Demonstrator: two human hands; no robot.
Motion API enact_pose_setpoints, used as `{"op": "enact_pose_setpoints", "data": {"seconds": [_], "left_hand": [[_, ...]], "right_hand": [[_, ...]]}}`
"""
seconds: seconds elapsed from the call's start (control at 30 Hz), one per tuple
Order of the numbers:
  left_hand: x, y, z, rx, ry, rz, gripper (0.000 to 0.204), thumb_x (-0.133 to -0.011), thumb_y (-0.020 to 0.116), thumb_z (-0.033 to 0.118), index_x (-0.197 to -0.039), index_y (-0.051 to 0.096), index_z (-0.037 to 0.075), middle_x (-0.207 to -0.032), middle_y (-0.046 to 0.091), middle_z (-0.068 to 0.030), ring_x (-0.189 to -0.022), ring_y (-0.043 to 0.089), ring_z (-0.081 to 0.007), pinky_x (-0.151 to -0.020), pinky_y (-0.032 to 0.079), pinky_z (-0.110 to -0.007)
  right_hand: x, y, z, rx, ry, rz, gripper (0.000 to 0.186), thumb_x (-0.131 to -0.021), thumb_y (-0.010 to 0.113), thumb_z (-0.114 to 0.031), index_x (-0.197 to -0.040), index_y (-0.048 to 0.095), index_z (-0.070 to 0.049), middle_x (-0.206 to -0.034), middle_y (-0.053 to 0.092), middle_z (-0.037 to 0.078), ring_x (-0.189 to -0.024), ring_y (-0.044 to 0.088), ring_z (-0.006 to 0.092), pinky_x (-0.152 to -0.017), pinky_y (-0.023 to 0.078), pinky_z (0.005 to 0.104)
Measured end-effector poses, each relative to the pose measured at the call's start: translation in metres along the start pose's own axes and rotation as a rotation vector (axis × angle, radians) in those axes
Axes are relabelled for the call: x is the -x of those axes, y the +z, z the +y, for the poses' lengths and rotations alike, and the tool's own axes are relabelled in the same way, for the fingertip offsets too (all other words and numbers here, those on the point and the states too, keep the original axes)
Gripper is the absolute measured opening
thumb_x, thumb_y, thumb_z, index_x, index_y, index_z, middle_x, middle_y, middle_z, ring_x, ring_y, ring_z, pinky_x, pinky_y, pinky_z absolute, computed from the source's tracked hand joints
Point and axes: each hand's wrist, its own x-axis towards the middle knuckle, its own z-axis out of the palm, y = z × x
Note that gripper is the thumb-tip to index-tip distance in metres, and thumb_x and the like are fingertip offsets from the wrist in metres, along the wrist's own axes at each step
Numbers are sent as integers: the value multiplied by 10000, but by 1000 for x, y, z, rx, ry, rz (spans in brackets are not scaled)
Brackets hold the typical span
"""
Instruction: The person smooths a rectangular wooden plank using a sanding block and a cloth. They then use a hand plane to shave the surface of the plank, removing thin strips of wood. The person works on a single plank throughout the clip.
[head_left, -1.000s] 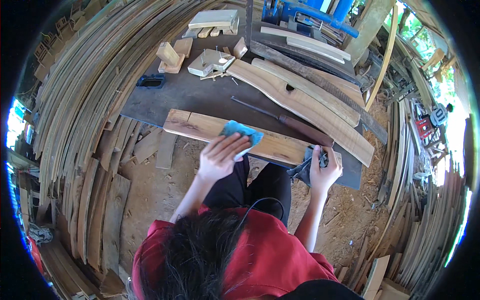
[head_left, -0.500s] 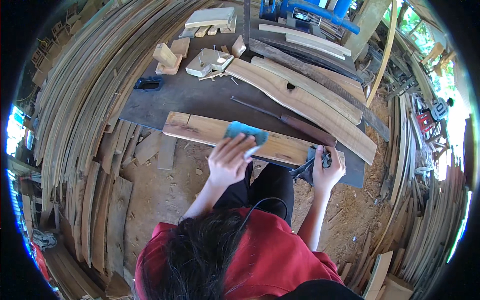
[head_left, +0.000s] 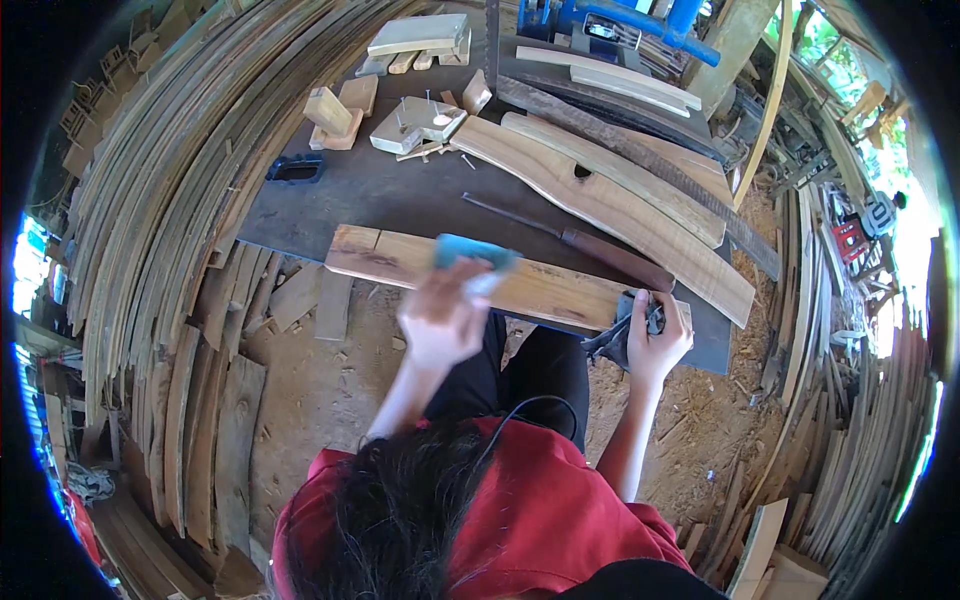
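Note:
A flat wooden board (head_left: 550, 293) with dark stains lies along the near edge of the dark worktable (head_left: 400, 200). My left hand (head_left: 442, 318), smeared by motion, is closed on a blue-green pad (head_left: 480, 252) that lies against the board left of its middle; a pale patch shows under my fingers. At the board's right end, my right hand (head_left: 660, 335) grips a crumpled dark cloth (head_left: 612, 340) wrapped over the wood. Just beyond the board lies a long thin metal tool with a brown handle (head_left: 617, 258).
Longer planks (head_left: 600, 190) lie across the right of the table. Farther back are small wood blocks (head_left: 335, 117), a block with upright nails (head_left: 415, 123) and a dark blue tray (head_left: 296, 168). Stacked timber (head_left: 170, 180) rises at the left. A blue clamp (head_left: 660, 40) stands at the back.
My left hand and the blue-green pad have moved a little to the left along the board. My right hand and the cloth have stayed in place.

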Motion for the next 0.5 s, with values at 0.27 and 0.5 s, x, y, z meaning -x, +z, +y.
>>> {"op": "enact_pose_setpoints", "data": {"seconds": [0.27, 0.5], "left_hand": [[11, -27, -65, -495, -212, -43, 275, -916, 489, 254, -872, 666, 47, -910, 693, -116, -715, 669, -283, -569, 539, -373], [2, -27, -56, -409, -302, 34, 234, -916, 503, 239, -958, 685, 98, -1042, 673, -78, -807, 668, -254, -639, 536, -373]], "right_hand": [[0, 0, 1, -10, -22, 21, 168, -810, 671, -214, -795, 637, -50, -709, 644, 117, -613, 628, 295, -568, 464, 333], [2, 2, 2, -16, 2, -7, 166, -811, 669, -212, -803, 641, -48, -725, 650, 120, -631, 633, 296, -580, 467, 344]]}}
